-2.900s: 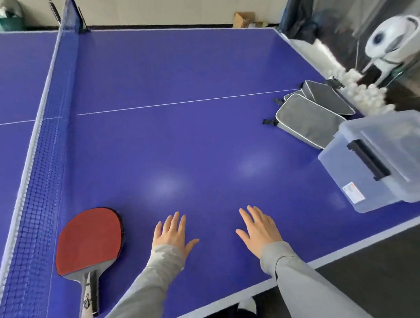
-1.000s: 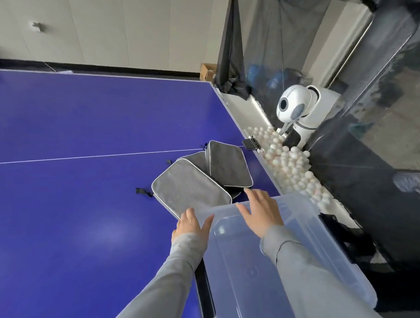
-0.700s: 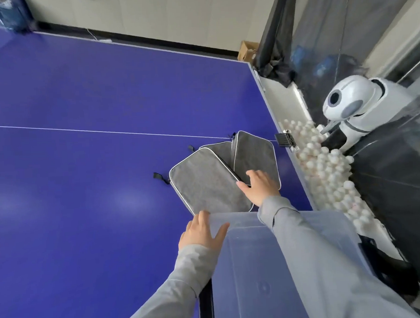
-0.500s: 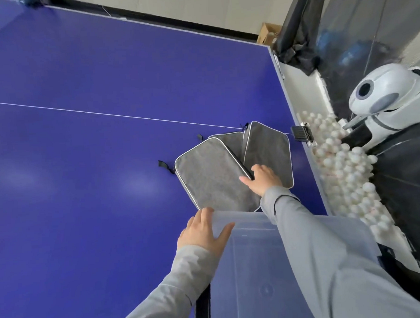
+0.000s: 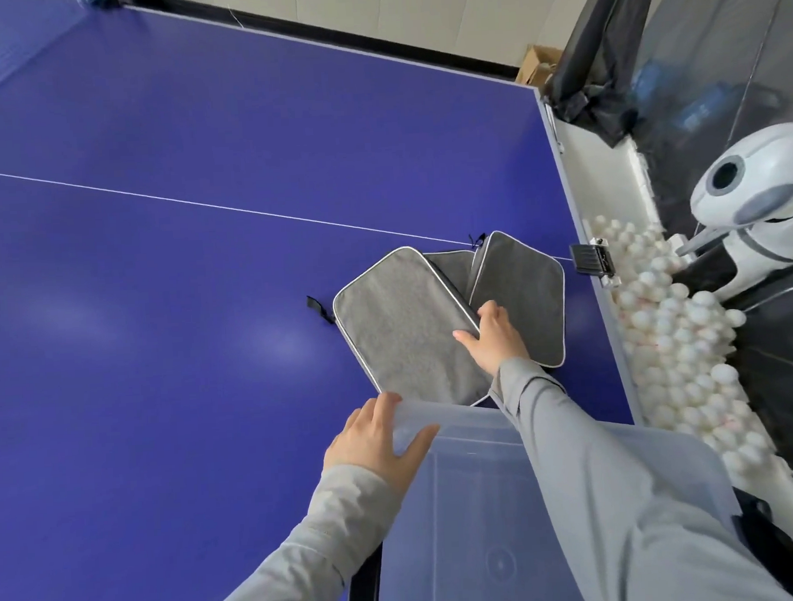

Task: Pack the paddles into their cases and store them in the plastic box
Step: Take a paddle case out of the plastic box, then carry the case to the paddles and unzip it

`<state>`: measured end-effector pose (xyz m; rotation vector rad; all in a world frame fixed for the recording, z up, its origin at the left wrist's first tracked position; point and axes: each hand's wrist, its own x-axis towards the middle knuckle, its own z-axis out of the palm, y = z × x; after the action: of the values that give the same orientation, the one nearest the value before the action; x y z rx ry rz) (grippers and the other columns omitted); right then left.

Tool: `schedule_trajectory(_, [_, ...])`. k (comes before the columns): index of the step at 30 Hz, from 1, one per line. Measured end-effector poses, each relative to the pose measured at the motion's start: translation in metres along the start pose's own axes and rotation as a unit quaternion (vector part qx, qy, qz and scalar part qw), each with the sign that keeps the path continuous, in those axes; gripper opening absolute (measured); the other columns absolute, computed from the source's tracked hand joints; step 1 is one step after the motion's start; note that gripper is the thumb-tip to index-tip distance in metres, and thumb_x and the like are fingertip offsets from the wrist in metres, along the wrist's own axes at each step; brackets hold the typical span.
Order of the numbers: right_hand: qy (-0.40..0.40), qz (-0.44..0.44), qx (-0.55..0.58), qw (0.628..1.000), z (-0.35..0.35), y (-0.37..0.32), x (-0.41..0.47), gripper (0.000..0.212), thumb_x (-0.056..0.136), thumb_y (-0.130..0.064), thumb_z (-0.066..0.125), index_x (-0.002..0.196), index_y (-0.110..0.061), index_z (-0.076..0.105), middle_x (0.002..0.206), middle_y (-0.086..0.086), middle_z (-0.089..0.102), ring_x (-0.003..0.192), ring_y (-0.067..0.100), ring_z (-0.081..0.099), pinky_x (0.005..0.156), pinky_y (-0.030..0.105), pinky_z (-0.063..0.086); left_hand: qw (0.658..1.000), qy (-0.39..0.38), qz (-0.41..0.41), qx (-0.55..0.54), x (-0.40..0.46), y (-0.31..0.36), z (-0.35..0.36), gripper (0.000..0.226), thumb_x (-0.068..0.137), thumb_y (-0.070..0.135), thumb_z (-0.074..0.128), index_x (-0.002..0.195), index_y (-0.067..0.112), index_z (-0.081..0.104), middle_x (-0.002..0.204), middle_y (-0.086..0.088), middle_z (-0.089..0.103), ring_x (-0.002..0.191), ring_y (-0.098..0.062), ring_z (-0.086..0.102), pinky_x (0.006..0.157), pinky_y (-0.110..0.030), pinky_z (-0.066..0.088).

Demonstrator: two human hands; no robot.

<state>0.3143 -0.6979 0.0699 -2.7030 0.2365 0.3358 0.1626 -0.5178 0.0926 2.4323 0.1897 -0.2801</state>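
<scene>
Gripping the right edge of the nearest grey case (image 5: 400, 327) with the right hand (image 5: 495, 338), thumb lying on its top face, fingers curling over the rim at 3 o'clock. Resting the left hand (image 5: 377, 443) on the far-left corner of the clear plastic box (image 5: 466, 526), fingers spread and relaxed across the rim, holding nothing. Lying fanned on the blue desk (image 5: 156, 313), three grey cases: the gripped one overlapping a middle case (image 5: 450, 270), with a third case (image 5: 523, 293) just beside it toward 2 o'clock, close to the desk's right edge. Sitting at 5 o'clock, the box, its far rim just touching the gripped case's near corner. Stretching toward 9 and 11 o'clock, wide open desk surface. Crowding the right edge beyond the desk, a trough of white balls (image 5: 672, 345) and a white ball machine (image 5: 757, 208). No paddles showing anywhere.
</scene>
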Motion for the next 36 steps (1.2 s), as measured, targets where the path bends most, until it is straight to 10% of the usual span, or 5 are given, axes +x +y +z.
schedule_trajectory(10, [0.19, -0.08, 0.146, 0.968, -0.045, -0.029, -0.028, 0.031, 0.089, -0.027, 0.061, 0.106, -0.008, 0.042, 0.103, 0.01, 0.061, 0.09, 0.034, 0.057, 0.074, 0.036, 0.041, 1.0, -0.012, -0.007, 0.006, -0.001, 0.002, -0.004, 0.051, 0.084, 0.065, 0.044, 0.123, 0.032, 0.042, 0.119, 0.015, 0.052, 0.112, -0.012, 0.049, 0.077, -0.027, 0.039])
schedule_trajectory(14, [0.299, -0.112, 0.268, 0.909, -0.074, -0.041, -0.053, 0.029, 0.085, -0.028, 0.065, 0.095, -0.021, 0.038, 0.081, -0.007, 0.057, 0.067, 0.006, 0.056, 0.061, 0.019, 0.04, 0.998, 0.026, 0.013, -0.061, -0.003, -0.002, -0.006, 0.049, 0.092, 0.052, 0.042, 0.133, 0.024, 0.04, 0.128, 0.008, 0.048, 0.122, -0.015, 0.045, 0.096, -0.032, 0.04])
schedule_trajectory(17, [0.318, -0.077, 0.315, 0.891, -0.087, -0.046, -0.075, 0.031, 0.078, -0.054, 0.061, 0.088, -0.038, 0.036, 0.08, -0.011, 0.057, 0.079, 0.018, 0.06, 0.072, 0.037, 0.05, 0.976, 0.099, 0.012, -0.194, -0.008, -0.009, -0.017, 0.038, 0.095, 0.039, 0.047, 0.127, 0.019, 0.048, 0.121, 0.007, 0.052, 0.114, -0.012, 0.052, 0.098, -0.034, 0.04])
schedule_trajectory(25, [0.234, -0.125, 0.518, 0.813, -0.064, -0.083, -0.163, 0.022, 0.086, -0.028, 0.067, 0.097, -0.021, 0.049, 0.087, -0.009, 0.056, 0.068, -0.009, 0.054, 0.064, 0.005, 0.043, 0.837, 0.11, -0.023, -0.536, -0.004, -0.031, -0.136, 0.026, 0.097, 0.041, 0.041, 0.117, 0.025, 0.047, 0.09, 0.004, 0.062, 0.072, -0.009, 0.062, 0.062, -0.026, 0.047])
schedule_trajectory(36, [0.101, -0.116, 0.483, 0.862, 0.067, -0.222, -0.245, 0.019, 0.087, -0.027, 0.064, 0.094, -0.033, 0.048, 0.081, -0.016, 0.06, 0.075, 0.0, 0.056, 0.068, 0.006, 0.043, 0.833, 0.179, 0.008, -0.524, -0.022, -0.169, -0.253, 0.04, 0.084, 0.026, 0.068, 0.116, 0.037, 0.047, 0.093, 0.0, 0.068, 0.071, -0.004, 0.067, 0.055, -0.015, 0.05])
